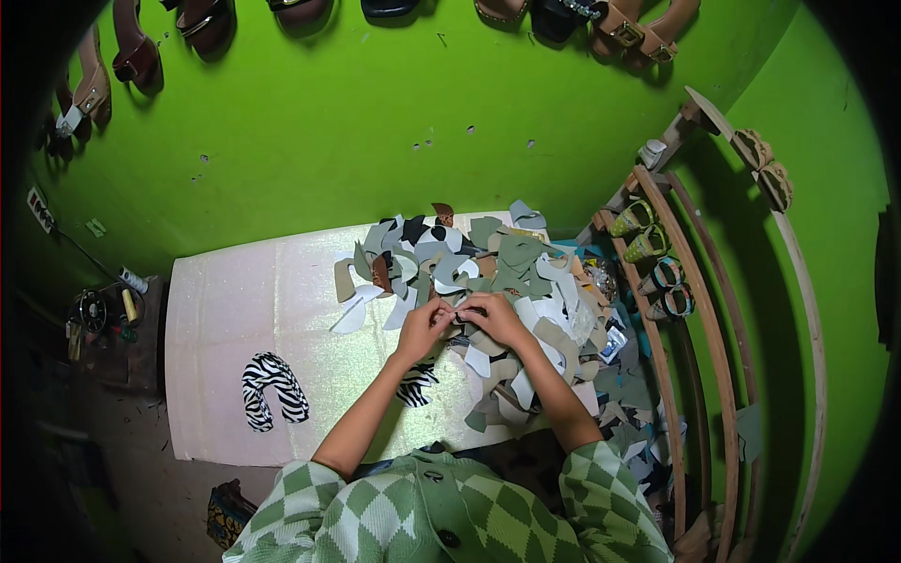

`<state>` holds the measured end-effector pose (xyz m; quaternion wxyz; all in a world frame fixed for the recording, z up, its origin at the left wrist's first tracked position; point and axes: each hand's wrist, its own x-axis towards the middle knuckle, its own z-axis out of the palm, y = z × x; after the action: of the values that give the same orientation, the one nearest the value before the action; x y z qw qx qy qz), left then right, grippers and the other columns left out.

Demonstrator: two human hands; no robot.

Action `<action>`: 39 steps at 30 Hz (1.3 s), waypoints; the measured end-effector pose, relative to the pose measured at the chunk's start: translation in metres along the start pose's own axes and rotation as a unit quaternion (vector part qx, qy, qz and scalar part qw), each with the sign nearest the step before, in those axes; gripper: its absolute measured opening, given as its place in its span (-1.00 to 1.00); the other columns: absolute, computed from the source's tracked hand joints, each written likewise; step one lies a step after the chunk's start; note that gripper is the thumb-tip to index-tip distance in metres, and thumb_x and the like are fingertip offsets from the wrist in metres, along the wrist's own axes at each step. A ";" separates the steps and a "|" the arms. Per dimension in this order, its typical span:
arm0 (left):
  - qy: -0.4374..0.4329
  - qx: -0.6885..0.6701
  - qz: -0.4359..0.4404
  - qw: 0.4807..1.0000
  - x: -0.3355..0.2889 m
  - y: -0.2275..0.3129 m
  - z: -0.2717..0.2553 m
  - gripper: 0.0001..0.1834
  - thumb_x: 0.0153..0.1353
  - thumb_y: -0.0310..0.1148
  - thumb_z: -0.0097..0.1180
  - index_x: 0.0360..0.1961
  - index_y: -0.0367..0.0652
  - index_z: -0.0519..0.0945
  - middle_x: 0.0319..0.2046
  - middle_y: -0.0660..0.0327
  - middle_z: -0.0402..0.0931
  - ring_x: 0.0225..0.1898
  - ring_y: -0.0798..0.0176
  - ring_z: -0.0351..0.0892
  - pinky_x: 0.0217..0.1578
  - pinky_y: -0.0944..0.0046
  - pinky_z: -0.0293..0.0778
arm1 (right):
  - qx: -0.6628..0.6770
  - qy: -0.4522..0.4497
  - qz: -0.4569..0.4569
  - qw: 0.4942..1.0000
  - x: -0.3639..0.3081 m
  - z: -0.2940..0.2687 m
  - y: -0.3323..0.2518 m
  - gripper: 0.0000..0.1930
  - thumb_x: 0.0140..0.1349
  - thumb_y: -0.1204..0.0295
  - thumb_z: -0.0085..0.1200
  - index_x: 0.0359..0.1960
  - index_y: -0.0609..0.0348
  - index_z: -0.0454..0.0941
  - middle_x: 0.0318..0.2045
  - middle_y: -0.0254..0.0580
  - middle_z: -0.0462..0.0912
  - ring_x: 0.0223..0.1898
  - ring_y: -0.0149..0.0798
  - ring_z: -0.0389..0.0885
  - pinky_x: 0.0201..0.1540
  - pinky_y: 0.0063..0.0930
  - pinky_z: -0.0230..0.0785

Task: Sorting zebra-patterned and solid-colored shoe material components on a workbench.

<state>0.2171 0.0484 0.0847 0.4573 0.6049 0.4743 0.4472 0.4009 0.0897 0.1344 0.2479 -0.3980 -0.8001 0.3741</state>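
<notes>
My left hand (425,328) and my right hand (495,317) meet over the table, fingertips close together in a pinch. Whatever lies between the fingers is too small to make out. Right behind and beside them spreads a heap of cut material scraps (522,265), in grey, green, white, tan and black. A zebra-striped piece (416,383) lies below my left wrist, partly hidden by the forearm. Another zebra-striped piece (274,390), bent into a curved arch, rests apart on the left half of the table.
The pale, shiny-covered table (225,310) stands against a green wall (310,141) hung with sandals (139,54). A wooden rack (690,328) holding footwear rises at the right, with scraps spilling beside it. On the left, a small dark stand (122,352) carries a spool and tools.
</notes>
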 end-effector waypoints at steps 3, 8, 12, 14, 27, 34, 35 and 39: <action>0.073 0.034 0.012 0.997 -0.003 -0.004 0.004 -0.86 0.12 -0.39 0.12 -0.40 -0.26 0.49 -0.58 0.22 0.52 -0.52 0.42 0.47 -0.47 0.41 0.37 | -0.163 0.010 -0.019 0.986 -0.011 -0.005 0.000 -0.78 0.01 0.43 0.16 -0.25 0.05 0.59 -0.35 -0.26 0.62 -0.26 -0.15 0.53 -0.05 -0.33 0.14; 0.065 0.005 0.017 0.998 -0.015 -0.021 0.003 -0.86 0.12 -0.40 0.12 -0.41 -0.26 0.49 -0.60 0.21 0.50 -0.56 0.42 0.43 -0.48 0.40 0.34 | -0.272 -0.067 -0.032 0.959 -0.019 0.001 0.017 -0.64 -0.11 0.40 0.26 -0.18 -0.04 0.57 -0.25 -0.38 0.60 -0.08 -0.28 0.42 -0.02 -0.28 0.07; 0.104 0.043 0.004 0.994 -0.016 -0.018 0.004 -0.89 0.13 -0.41 0.10 -0.41 -0.24 0.50 -0.60 0.22 0.50 -0.55 0.39 0.44 -0.45 0.40 0.36 | -0.308 -0.066 -0.040 0.948 -0.011 -0.002 0.034 -0.79 -0.10 0.38 0.23 -0.35 -0.04 0.60 -0.38 -0.40 0.58 -0.21 -0.27 0.45 -0.09 -0.27 0.10; 0.148 0.067 0.000 0.987 -0.014 -0.022 -0.004 -0.90 0.13 -0.42 0.09 -0.40 -0.23 0.50 -0.60 0.22 0.50 -0.54 0.38 0.45 -0.44 0.39 0.37 | -0.312 -0.047 -0.043 0.948 -0.002 -0.016 0.034 -0.85 -0.09 0.36 0.21 -0.41 -0.03 0.60 -0.42 -0.41 0.58 -0.24 -0.28 0.46 -0.12 -0.27 0.11; -0.090 0.264 -0.208 0.938 -0.089 -0.106 -0.065 -0.70 -0.10 -0.28 0.22 -0.27 -0.08 0.61 -0.33 0.07 0.56 -0.26 0.05 0.56 -0.19 0.19 0.46 | -0.282 0.030 0.139 0.949 -0.013 0.011 0.022 -0.75 -0.14 0.20 0.25 -0.45 -0.01 0.55 -0.44 -0.25 0.56 -0.18 -0.19 0.49 -0.24 -0.27 0.16; -0.136 0.240 -0.163 0.947 -0.076 -0.098 -0.072 -0.63 -0.08 -0.25 0.23 -0.21 -0.13 0.58 -0.24 -0.04 0.50 -0.17 -0.01 0.52 -0.11 0.17 0.43 | -0.451 0.098 0.197 0.865 -0.021 0.055 0.036 -0.71 -0.20 0.17 0.28 -0.44 0.00 0.59 -0.44 -0.21 0.61 -0.17 -0.19 0.53 0.02 -0.09 0.17; -0.141 0.241 -0.161 0.947 -0.073 -0.098 -0.076 -0.63 -0.08 -0.25 0.23 -0.21 -0.13 0.58 -0.24 -0.04 0.50 -0.17 -0.01 0.52 -0.11 0.17 0.43 | -0.431 0.080 0.256 0.862 -0.016 0.051 0.037 -0.75 -0.22 0.21 0.28 -0.49 0.02 0.60 -0.47 -0.21 0.62 -0.24 -0.17 0.56 0.00 -0.14 0.21; -0.107 0.168 -0.157 0.967 -0.068 -0.095 -0.090 -0.62 -0.06 -0.26 0.21 -0.19 -0.21 0.55 -0.25 0.02 0.55 -0.18 0.09 0.55 -0.12 0.24 0.43 | -0.311 0.143 0.296 0.891 -0.013 0.022 0.021 -0.84 -0.26 0.35 0.23 -0.57 0.08 0.62 -0.55 -0.17 0.64 -0.46 -0.14 0.62 -0.22 -0.30 0.40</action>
<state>0.1038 0.0061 0.0009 0.4621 0.6353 0.5798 0.2161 0.4023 0.0792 0.1030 0.1008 -0.7228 -0.6762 0.1007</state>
